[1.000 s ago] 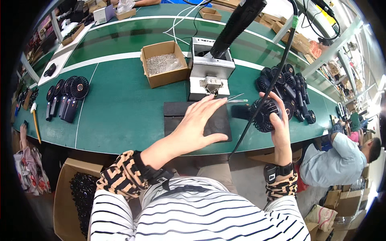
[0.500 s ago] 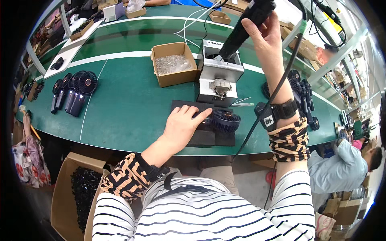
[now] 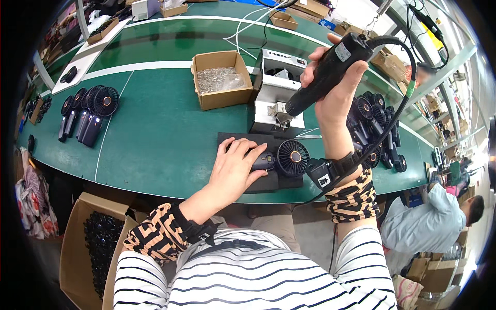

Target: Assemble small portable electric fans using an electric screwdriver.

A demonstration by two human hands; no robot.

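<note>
My right hand (image 3: 337, 106) is wrapped round a black electric screwdriver (image 3: 326, 75), which hangs from a hook and trails a cable. The tool slants down to the left, its tip at the metal front piece of a silver and black screw feeder (image 3: 266, 92); whether a screw sits on it I cannot tell. My left hand (image 3: 232, 164) closes over the dark handle of a small handheld fan (image 3: 293, 157), holding it down on a black pad (image 3: 223, 138) near the table's front edge. The fan's round grille points up, to the right of my fingers.
Left of the feeder stands a cardboard box (image 3: 227, 100) of small metal parts. Several handheld fans (image 3: 89, 111) lie at the left, and another pile of fans (image 3: 374, 124) at the right. A carton of black parts (image 3: 72, 248) is below the table; a person (image 3: 431, 214) sits at right.
My right hand has brought the screwdriver down and nearer, from the feeder's top to its front piece. Under my left hand the fan has turned so its grille faces up.
</note>
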